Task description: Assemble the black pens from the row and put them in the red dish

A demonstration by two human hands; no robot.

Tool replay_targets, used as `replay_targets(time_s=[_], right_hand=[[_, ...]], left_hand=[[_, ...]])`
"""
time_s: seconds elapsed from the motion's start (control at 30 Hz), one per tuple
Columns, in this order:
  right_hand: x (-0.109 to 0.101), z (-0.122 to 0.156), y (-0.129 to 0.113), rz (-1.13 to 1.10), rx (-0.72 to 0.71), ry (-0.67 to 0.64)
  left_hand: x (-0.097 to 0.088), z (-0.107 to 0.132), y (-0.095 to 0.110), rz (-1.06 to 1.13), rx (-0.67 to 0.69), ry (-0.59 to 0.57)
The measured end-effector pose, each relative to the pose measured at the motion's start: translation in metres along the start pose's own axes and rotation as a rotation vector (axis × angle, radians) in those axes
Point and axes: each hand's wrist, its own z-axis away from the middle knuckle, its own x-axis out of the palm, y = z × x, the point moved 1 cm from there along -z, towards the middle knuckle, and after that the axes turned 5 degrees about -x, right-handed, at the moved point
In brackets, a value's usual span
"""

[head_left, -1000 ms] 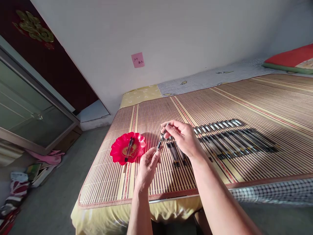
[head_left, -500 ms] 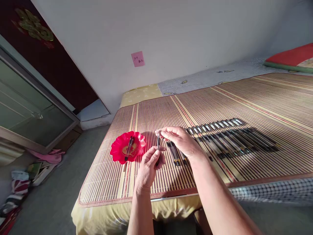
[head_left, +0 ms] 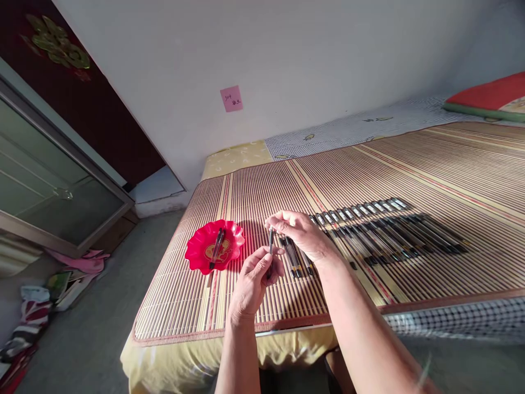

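Observation:
My left hand (head_left: 252,282) is closed round the lower part of a dark pen (head_left: 271,239), which stands nearly upright. At the pen's top end the fingertips of my right hand (head_left: 303,235) are pinched together; any small part between them is too small to make out. Just beyond my left hand, to the right, several clear-barrelled pens (head_left: 294,261) lie on the mat. A red scalloped plate (head_left: 193,256) sits to the left, with black pens (head_left: 217,249) lying in it.
A bamboo mat (head_left: 254,186) covers the bed. To the right lie a row of dark pen caps (head_left: 363,210) and, nearer me, several slanted pen barrels (head_left: 394,241). A pink note (head_left: 232,99) is stuck to the wall. A red and green folded item (head_left: 488,96) lies far right.
Both hands and the pen have shifted slightly to the right. The grip on the pen looks the same; the plate and the rows of pen parts have not moved.

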Motion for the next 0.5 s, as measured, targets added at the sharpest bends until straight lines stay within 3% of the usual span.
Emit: replay_targets(time_s=[0.13, 0.33, 0.5], right_hand=[[0.0005, 0.0012, -0.0018, -0.023, -0.033, -0.074], [0.0017, 0.0005, 0.0035, -0.045, 0.028, 0.012], [0.0015, 0.0022, 0.0005, -0.078, 0.010, -0.077]], left_hand=[[0.0015, 0.0007, 0.0013, 0.024, 0.005, 0.004], [0.0047, 0.0002, 0.0035, 0.032, -0.009, 0.022], [0.0063, 0.0003, 0.0041, 0.043, -0.007, 0.013]])
